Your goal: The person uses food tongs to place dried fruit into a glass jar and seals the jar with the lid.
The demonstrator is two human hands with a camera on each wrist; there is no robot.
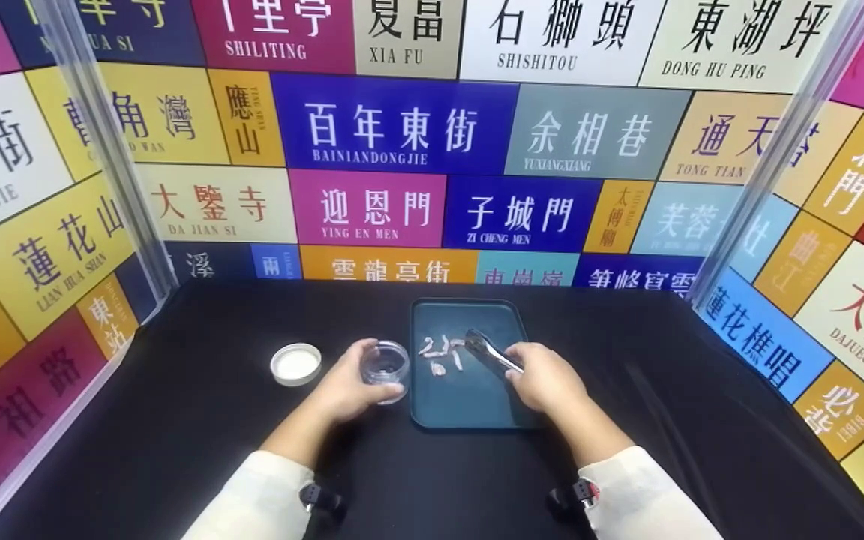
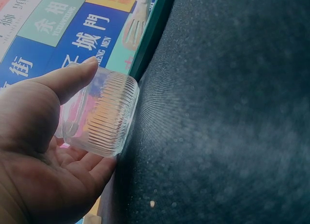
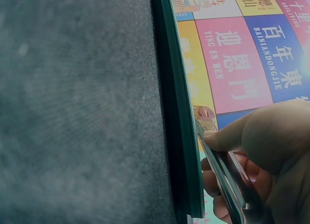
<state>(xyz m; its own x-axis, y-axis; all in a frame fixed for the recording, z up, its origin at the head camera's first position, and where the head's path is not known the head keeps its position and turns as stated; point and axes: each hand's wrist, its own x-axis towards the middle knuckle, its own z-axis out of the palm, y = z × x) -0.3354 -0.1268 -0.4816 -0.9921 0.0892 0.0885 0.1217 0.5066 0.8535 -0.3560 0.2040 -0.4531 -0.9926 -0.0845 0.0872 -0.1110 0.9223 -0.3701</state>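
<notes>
My left hand (image 1: 351, 381) holds a clear jar (image 1: 385, 363) just left of the dark teal tray (image 1: 469, 414). In the left wrist view, the thumb and fingers lie around the ribbed jar (image 2: 112, 115). My right hand (image 1: 546, 375) grips metal tongs (image 1: 493, 352) over the tray. Several small pale pieces (image 1: 437, 346) lie on the tray close to the tongs' tips. In the right wrist view, the thumb presses on the tongs (image 3: 227, 178) beyond the tray's rim. Whether the tips pinch a piece, I cannot tell.
A round white lid (image 1: 296, 364) lies on the black-covered table (image 1: 432, 480) left of my left hand. Panels printed with place names (image 1: 394, 127) stand behind and on both sides, with clear upright posts (image 1: 769, 142) at the corners.
</notes>
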